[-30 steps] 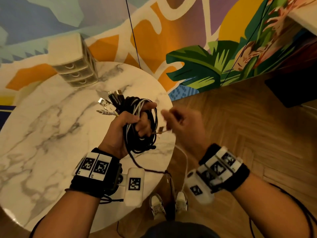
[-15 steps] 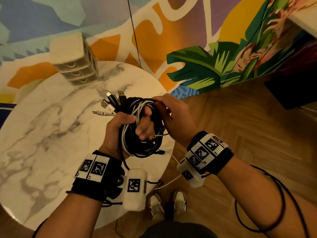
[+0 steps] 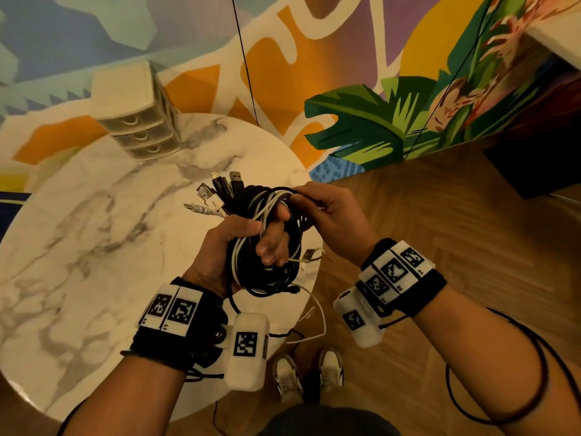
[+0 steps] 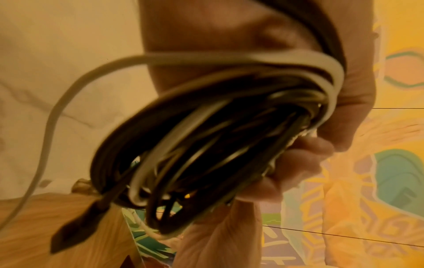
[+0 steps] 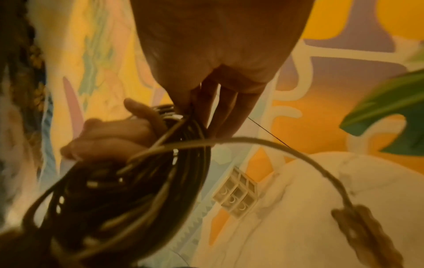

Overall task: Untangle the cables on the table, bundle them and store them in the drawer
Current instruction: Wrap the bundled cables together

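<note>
A coil of black and white cables hangs above the near right edge of the marble table. My left hand grips the coil through its middle, fingers curled round the strands; the left wrist view shows the coil close up. Several plug ends stick out of its upper left. My right hand pinches a white strand at the top of the coil, which the right wrist view shows as fingertips on the loops. A loose white tail with a plug dangles at the right.
A small cream drawer unit with three shut drawers stands at the table's far edge, also seen in the right wrist view as the drawer unit. A painted wall rises behind. Wooden floor lies to the right, my shoes below.
My right hand swung in from the right, where it held a cable end pulled out, to the top of the coil. The left hand keeps its grip.
</note>
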